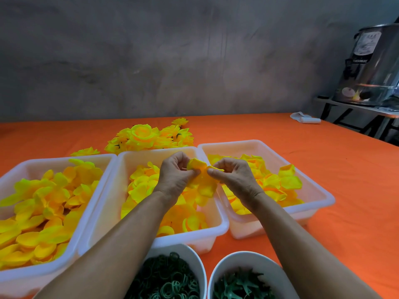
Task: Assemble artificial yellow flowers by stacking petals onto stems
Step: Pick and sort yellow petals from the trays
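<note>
Between both hands hangs a partly built yellow flower, above the gap between the middle tray and the right tray. My left hand pinches its upper left petals. My right hand pinches a petal at its top right. Loose yellow petals fill the middle tray; more petals lie in the right tray. No stem is visible; the hands hide the flower's middle.
A left tray holds larger yellow petals. Two white bowls at the near edge hold green rings and green star-shaped calyxes. Finished flowers lie piled behind the trays on the orange tablecloth. A metal urn stands far right.
</note>
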Demonstrator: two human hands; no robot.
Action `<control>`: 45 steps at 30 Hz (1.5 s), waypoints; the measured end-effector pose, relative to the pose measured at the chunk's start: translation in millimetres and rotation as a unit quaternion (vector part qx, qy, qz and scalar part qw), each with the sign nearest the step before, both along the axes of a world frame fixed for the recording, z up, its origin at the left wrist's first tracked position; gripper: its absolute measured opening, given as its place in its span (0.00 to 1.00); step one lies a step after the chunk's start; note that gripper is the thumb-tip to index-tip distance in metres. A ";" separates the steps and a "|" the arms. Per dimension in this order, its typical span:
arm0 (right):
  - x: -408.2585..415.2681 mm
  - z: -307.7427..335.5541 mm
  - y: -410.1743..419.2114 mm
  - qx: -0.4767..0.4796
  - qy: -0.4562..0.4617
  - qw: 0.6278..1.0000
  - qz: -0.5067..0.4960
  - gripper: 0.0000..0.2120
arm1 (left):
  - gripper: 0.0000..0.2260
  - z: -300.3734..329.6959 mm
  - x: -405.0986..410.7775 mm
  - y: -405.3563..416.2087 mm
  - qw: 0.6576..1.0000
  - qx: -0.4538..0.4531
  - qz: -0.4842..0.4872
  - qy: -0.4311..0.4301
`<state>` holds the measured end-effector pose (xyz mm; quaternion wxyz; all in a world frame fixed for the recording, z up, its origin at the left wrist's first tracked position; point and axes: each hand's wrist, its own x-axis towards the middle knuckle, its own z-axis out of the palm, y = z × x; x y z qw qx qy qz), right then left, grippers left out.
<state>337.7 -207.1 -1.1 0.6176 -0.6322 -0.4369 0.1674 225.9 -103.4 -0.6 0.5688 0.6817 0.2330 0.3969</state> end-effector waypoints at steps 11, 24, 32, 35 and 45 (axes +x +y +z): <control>7.8 -0.1 -3.2 0.029 0.105 0.993 -0.033 0.10 | 0.09 7.5 -2.4 -3.4 0.991 -0.105 -0.051 -0.067; 8.5 3.9 -3.6 -0.001 0.158 0.986 0.051 0.08 | 0.12 2.5 -0.1 4.9 0.992 -0.090 0.027 -0.081; 10.3 -0.6 -1.1 0.014 0.129 0.990 -0.054 0.11 | 0.11 3.8 0.4 3.2 0.993 -0.086 -0.018 -0.084; 10.3 -2.0 -0.6 0.005 0.105 0.993 -0.056 0.12 | 0.11 4.0 -0.5 1.8 0.993 -0.080 -0.033 -0.083; 10.3 -3.8 0.5 -0.032 0.056 0.998 0.004 0.08 | 0.09 5.0 0.7 -1.0 0.996 -0.021 -0.014 -0.086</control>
